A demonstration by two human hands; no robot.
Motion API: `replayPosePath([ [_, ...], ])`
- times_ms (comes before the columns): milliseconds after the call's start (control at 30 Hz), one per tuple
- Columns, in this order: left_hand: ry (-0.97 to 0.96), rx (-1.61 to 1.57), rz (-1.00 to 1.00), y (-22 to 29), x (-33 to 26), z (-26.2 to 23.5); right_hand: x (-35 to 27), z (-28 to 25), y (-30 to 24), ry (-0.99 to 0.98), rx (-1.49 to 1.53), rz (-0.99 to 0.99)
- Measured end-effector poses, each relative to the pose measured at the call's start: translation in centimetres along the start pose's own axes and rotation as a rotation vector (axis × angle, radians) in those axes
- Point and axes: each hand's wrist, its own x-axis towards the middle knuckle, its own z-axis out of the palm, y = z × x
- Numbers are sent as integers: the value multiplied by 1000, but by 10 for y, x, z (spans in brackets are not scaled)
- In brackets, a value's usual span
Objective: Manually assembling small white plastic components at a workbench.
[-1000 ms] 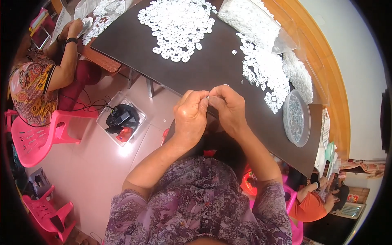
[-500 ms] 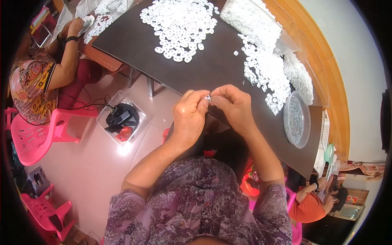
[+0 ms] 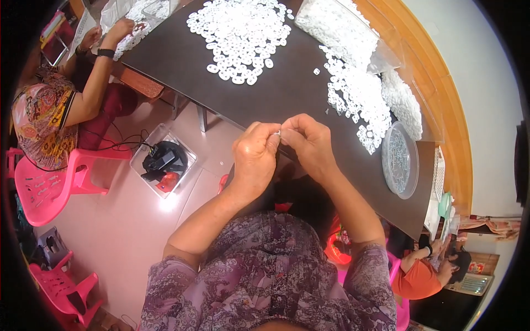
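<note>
Dark table (image 3: 298,83): flat, smooth, matt top with a straight near edge; it runs across in front of the wearer, presumably placed to put loose stock within reach.
Pink chair (image 3: 47,190): moulded plastic, slotted seat, standing on the pale glossy floor at left.
Clear container (image 3: 385,59): transparent, thin-walled plastic; lies tipped at the far right, probably to let its white contents spill within reach.
Oval pile (image 3: 243,36): glossy white ovals with paired holes, spread loosely at the far middle; likely set apart from the other shapes to avoid mixing.
Squarish pile (image 3: 356,94): smaller white pierced pieces, heaped below the container's mouth.
Round dish (image 3: 414,176): shallow, clear, plastic-looking; its rim presumably stops the fine grey bits (image 3: 398,154) from scattering. Their exact form is too small to tell.
Left hand (image 3: 255,154): raised at the table's near edge, thumb and forefinger pinched on a small white item, probably to steady it.
Right hand (image 3: 310,140): thumb and forefinger drawn together, tips meeting the left's; whether they grasp the same item or something finer, cannot tell.
Small white piece (image 3: 278,133): located between the two sets of fingertips, mostly covered; hard-looking, outline not determinable.
</note>
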Motion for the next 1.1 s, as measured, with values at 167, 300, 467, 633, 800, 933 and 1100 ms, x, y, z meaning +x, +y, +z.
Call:
replayPosePath([
  [167,-29,-227,-197,0,5,-9,3,-18,-10,83,-157,-111],
  [300,-61,-357,-303,2,10,-12,6,-39,8,188,-294,-156],
  [467,-61,-376,-326,4,11,-14,13,-29,18,283,-839,-526],
  [633,-63,-442,-379,9,12,-16,16,-34,28,236,-924,-531],
  [800,-104,-501,-409,9,12,-17,19,-34,29,232,-976,-578],
  [933,-92,-513,-401,9,13,-17,18,-33,22,250,-884,-566],
  [1100,-90,-508,-418,11,12,-17,18,-31,22,245,-858,-565],
])
